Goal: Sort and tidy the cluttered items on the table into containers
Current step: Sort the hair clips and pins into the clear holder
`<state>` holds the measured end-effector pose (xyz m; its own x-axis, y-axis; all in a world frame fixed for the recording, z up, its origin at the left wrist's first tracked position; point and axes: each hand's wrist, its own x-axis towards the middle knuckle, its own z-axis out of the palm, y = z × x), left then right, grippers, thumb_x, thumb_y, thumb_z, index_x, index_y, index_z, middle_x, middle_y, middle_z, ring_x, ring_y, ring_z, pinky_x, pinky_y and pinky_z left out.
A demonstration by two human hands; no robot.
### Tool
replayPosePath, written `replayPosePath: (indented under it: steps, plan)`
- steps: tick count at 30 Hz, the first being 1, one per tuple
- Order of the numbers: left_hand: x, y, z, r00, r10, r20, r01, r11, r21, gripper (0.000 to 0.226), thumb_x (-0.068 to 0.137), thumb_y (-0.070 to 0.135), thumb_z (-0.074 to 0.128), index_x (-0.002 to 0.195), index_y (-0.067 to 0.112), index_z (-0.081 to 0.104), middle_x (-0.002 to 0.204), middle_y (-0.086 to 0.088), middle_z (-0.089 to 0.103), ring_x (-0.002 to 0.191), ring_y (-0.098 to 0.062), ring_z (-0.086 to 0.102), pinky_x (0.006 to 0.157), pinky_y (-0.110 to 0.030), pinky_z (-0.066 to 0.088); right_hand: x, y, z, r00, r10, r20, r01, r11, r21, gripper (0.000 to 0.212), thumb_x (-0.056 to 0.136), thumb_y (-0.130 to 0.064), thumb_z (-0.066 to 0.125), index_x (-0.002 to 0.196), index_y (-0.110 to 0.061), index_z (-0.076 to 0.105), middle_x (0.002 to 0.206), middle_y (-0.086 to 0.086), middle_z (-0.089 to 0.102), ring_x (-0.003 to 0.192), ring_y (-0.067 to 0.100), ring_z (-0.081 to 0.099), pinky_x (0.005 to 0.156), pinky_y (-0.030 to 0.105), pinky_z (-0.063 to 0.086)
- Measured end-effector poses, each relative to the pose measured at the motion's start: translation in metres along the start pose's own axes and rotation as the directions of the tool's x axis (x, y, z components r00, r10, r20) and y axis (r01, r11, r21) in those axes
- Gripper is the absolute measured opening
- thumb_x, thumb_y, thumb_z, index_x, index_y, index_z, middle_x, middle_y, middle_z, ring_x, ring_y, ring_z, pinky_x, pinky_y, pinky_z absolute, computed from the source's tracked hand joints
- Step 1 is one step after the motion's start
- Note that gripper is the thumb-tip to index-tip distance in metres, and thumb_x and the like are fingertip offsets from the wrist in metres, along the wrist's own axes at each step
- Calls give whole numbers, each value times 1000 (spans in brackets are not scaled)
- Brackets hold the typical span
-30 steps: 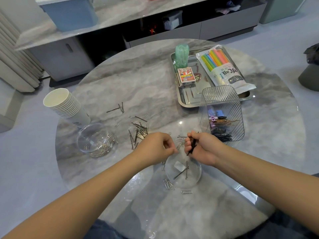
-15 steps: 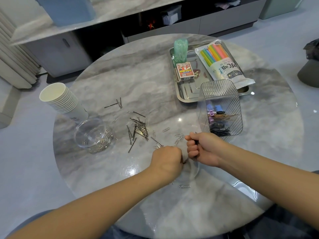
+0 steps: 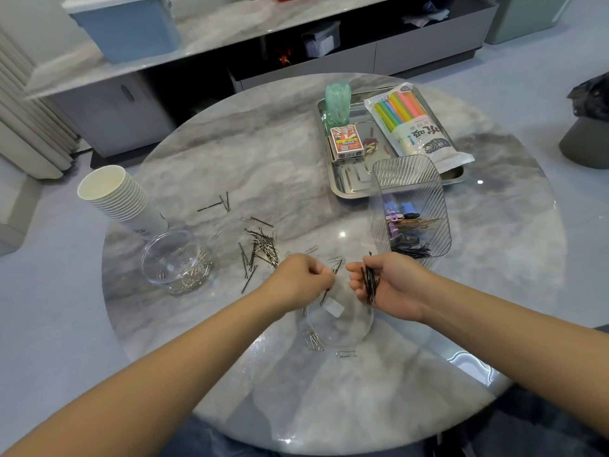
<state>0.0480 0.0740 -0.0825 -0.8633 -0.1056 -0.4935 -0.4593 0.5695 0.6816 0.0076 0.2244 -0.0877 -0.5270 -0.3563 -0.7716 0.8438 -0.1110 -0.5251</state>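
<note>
Black hairpin bundle (image 3: 369, 282) in right grip (image 3: 385, 285); one in left grip (image 3: 301, 280).

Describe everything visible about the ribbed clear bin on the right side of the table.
The ribbed clear bin is a tall, see-through container, plastic by its look, with diagonal ribs on its walls and a rounded rectangular open top. It stands upright on the marble table, just in front of the metal tray. At its bottom lie black hairpins and some purple, blue and black clips. The right hand, gripping a bundle of black pins, is just in front of it; neither hand visibly touches it.
</note>
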Motion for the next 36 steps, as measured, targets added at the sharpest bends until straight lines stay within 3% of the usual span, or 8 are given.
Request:
replayPosePath:
  steps: [4,9,16,24,26,29,31,36]
  plan:
    - [-4,7,9,996,3,-91,-20,982,-189,8,82,11,67,75,14,66,65,1,61,50,-4,51,45,-11,38,1,0,2,993,26,119,-35,997,71,38,102,-20,27,95,2,58,79,11,59,69,19,55,67,29,49]
    - [-7,13,13,974,124,-188,-153,977,-147,10,80,17,74,72,20,68,69,-2,70,41,1,52,44,-11,36,4,-3,0,977,54,208,-87,985,152,47,103,-22,22,114,9,56,105,15,63,79,18,57,89,35,45]
    - [-14,13,5,939,293,-178,-276,954,113,14,74,34,77,83,27,69,84,12,64,46,13,45,49,-12,28,-5,-9,1,987,40,156,-52,996,72,25,98,-3,34,104,5,57,69,7,52,53,12,47,57,21,44]
    - [-13,15,10,934,282,-219,-304,950,-76,4,86,28,62,84,30,64,85,13,62,54,5,45,55,-16,31,-26,-41,-4,987,33,156,21,942,-334,25,99,-5,30,82,-9,48,54,-2,36,38,6,28,36,14,22]
    - [-11,13,13,946,254,-199,-277,956,-95,10,87,25,60,82,34,61,92,13,62,57,5,45,57,-17,33,-31,-54,-11,986,-115,117,164,631,-759,20,99,-10,38,85,-9,52,61,1,43,47,10,36,42,19,28]
    - [-9,10,13,959,218,-182,-240,965,-109,13,88,21,58,83,32,62,88,14,60,58,5,47,58,-16,34,-27,-73,-28,923,-358,142,57,-239,-969,20,98,-17,41,104,-7,57,96,11,60,77,21,48,65,29,39]
    - [-8,8,13,963,204,-177,-226,967,-116,12,89,19,57,86,29,63,87,14,60,61,3,49,58,-16,35,-22,-74,-35,919,-372,131,-35,-409,-912,20,96,-10,40,108,-5,55,106,14,60,80,23,47,67,28,37]
    - [-4,7,13,967,182,-177,-208,967,-146,14,89,17,55,86,27,63,89,12,59,67,-1,51,57,-20,36,-14,-69,-39,907,-369,201,-31,-537,-843,17,95,-13,47,109,-14,56,91,3,53,83,23,51,60,26,35]
